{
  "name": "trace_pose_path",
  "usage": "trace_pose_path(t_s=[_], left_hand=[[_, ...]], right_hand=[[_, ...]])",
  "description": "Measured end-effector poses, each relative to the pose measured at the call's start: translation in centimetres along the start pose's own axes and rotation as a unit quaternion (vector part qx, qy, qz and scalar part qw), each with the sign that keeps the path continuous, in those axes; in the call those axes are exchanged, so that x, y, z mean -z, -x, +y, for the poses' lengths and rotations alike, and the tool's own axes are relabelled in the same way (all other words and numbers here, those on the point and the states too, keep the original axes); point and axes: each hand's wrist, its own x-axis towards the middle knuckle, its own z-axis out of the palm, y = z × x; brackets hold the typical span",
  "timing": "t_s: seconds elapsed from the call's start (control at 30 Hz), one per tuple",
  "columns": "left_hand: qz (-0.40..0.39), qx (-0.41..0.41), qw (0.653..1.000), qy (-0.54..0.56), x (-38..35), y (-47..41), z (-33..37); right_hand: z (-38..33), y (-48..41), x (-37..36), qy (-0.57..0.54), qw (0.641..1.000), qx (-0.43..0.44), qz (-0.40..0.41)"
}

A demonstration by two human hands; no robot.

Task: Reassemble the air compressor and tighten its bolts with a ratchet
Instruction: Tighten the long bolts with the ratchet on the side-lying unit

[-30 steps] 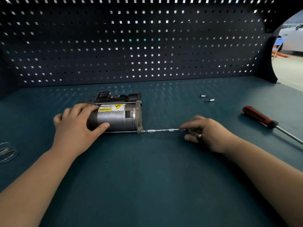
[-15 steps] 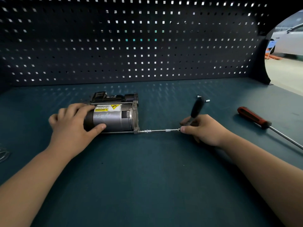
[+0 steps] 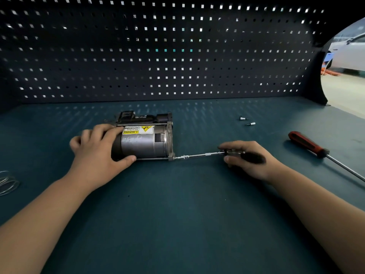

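On teal bench (image 3: 187, 214), left hand (image 3: 96, 151) clasping air compressor (image 3: 144, 143), right hand (image 3: 250, 163) wrapped round ratchet (image 3: 254, 157), its head hidden in grip, extension bar (image 3: 199, 155) at lower bolt (image 3: 173, 158), wire coil (image 3: 7, 183) cut off left

Place: a car workshop, by my reckoning | my bench: teal worktop (image 3: 177, 214) backed by a dark perforated tool panel (image 3: 158, 56) | lying about: red-handled screwdriver (image 3: 306, 144), two loose sockets (image 3: 249, 124) | past the opening: a white car (image 3: 351, 54)

The right hand (image 3: 256, 171) hides part of the ratchet (image 3: 253, 157); the left edge cuts the wire coil (image 3: 8, 182).
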Motion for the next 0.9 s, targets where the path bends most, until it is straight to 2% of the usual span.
trace_pose_path(t_s=[0.1, 0.2, 0.3, 0.47, 0.57, 0.67, 0.73, 0.83, 0.9], left_hand=[[0.001, 0.004, 1.000, -0.008, 0.0, -0.1, 0.1], [0.011, 0.005, 0.999, -0.035, -0.2, -0.1, 0.3], [0.014, 0.005, 0.999, -0.041, -0.4, -0.1, 0.5], [0.013, 0.004, 0.998, -0.054, -0.4, 0.0, 0.5], [0.013, -0.003, 0.998, -0.061, -0.5, 0.1, 0.3], [0.005, -0.004, 0.997, -0.072, -0.5, 0.0, 0.2], [0.000, -0.010, 0.996, -0.089, -0.5, -0.1, 0.7], [-0.017, -0.097, 0.988, -0.118, -0.5, -0.5, 3.2], [-0.045, -0.136, 0.985, -0.099, -0.9, -0.9, 6.2]], right_hand=[[0.3, 0.2, 0.1, 0.009, 1.000, 0.020, 0.011], [0.6, -0.3, -0.4, -0.060, 0.997, -0.021, 0.035], [0.5, -0.5, -0.3, -0.080, 0.994, -0.060, 0.041], [-0.3, 0.1, 0.4, 0.001, 0.995, -0.095, -0.008], [-1.3, -0.4, -0.3, -0.026, 0.989, -0.142, 0.016], [-1.6, -0.7, -0.5, 0.018, 0.985, -0.171, 0.011], [-1.3, -0.4, -0.3, 0.042, 0.987, -0.155, -0.004], [-0.3, -0.1, 0.1, 0.005, 0.996, -0.086, -0.017], [0.2, 0.1, 0.1, -0.009, 0.999, -0.034, -0.006]])
